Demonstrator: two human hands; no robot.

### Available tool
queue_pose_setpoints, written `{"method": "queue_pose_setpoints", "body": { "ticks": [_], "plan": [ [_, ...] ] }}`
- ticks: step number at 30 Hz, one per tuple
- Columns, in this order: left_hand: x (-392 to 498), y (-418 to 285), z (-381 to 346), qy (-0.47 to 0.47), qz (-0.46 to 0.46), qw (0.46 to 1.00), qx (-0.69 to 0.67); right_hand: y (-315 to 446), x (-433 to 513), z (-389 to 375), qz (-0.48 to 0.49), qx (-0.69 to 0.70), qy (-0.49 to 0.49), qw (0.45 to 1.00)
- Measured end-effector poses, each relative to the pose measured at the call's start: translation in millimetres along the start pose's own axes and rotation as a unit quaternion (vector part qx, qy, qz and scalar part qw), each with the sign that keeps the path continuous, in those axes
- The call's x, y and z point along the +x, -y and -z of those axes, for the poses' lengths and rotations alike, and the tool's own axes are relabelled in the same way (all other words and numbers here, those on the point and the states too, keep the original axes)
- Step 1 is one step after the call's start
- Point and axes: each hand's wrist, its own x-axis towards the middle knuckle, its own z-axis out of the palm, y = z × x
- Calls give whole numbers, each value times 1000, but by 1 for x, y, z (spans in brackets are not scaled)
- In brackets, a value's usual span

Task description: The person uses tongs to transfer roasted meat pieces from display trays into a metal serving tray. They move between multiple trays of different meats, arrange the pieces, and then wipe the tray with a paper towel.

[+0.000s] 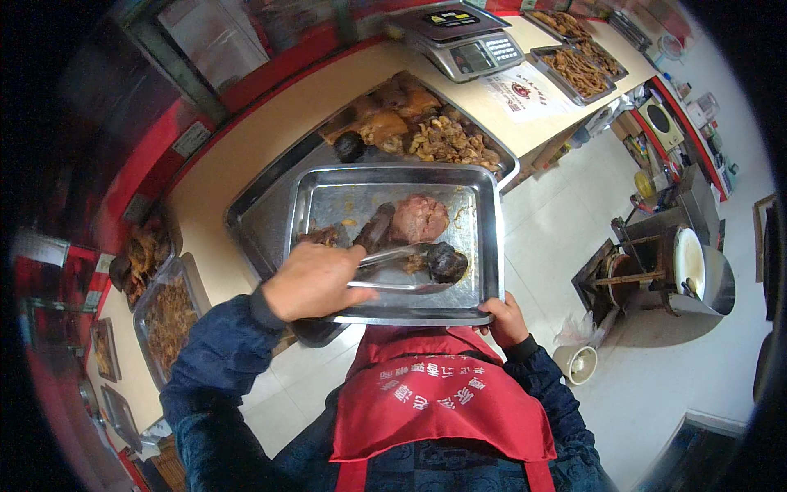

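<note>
My left hand (pixel 313 280) is closed around metal tongs (pixel 393 286), whose tips lie at a dark round piece of food (pixel 447 262), perhaps a braised egg. My right hand (pixel 505 321) grips the near right corner of a stainless steel tray (pixel 393 313), thumb on the rim. In that tray are a pink, rounded chunk of meat (pixel 420 218), a dark elongated piece (pixel 376 227) and a brown piece (pixel 320 236) partly covered by my left hand. The tray overlaps the near part of a larger metal tray (pixel 270 197), which holds cooked meats (pixel 455 144) and another dark round piece (pixel 349 146).
A digital scale (pixel 458 46) and a printed sheet (pixel 525 92) sit on the counter (pixel 227 144). More food trays stand at far right (pixel 578 74) and left (pixel 169 313). On the floor to the right are a bin (pixel 575 364) and a stand with a white basin (pixel 688 261).
</note>
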Motion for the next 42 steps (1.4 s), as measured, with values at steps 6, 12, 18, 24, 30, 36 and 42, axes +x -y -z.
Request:
{"method": "queue_pose_setpoints", "body": {
  "ticks": [6,12,18,24,30,36,42],
  "plan": [
    [0,-26,-49,-58,5,998,-35,-11,6,3,-12,-4,-97,995],
    [-33,-26,-55,-32,66,990,-116,4,-1,-6,-23,3,-65,998],
    [-66,51,7,-207,217,951,-75,13,-2,-17,-8,-29,-70,997],
    [-55,201,36,-130,314,937,-78,14,-4,-14,-10,-41,-54,998],
    [-24,288,-24,-48,270,960,-54,22,-13,-5,-6,-22,-87,996],
    [-63,261,-61,-132,318,913,-220,21,-17,3,-13,-16,-106,994],
    [-65,192,-79,-123,364,878,-286,21,-16,2,-24,-15,-120,992]
  ]
}}
